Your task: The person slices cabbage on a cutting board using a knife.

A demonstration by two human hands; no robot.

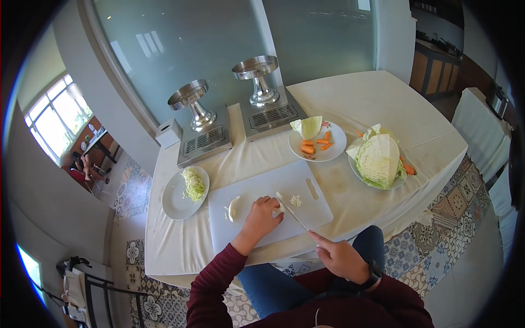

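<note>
Cabbage piece (281, 209) on the cutting board (276, 177), centre of frame, partly hidden by left hand (263, 214); that grip bunched, pinning it down; right hand (340, 258), lower right of centre, grip wrapped on the knife (296, 218), forefinger extended; piece probably light, crisp, layers apt to slip apart; best held from above, fingertips tucked; containers: left plate (173, 204) bears shredded cabbage (193, 186); upper-centre plate (334, 138), cabbage wedge (309, 128), carrot pieces (308, 149); right-side plate (354, 164), cabbage head (377, 159), likely heaviest, two-handed hold.
</note>
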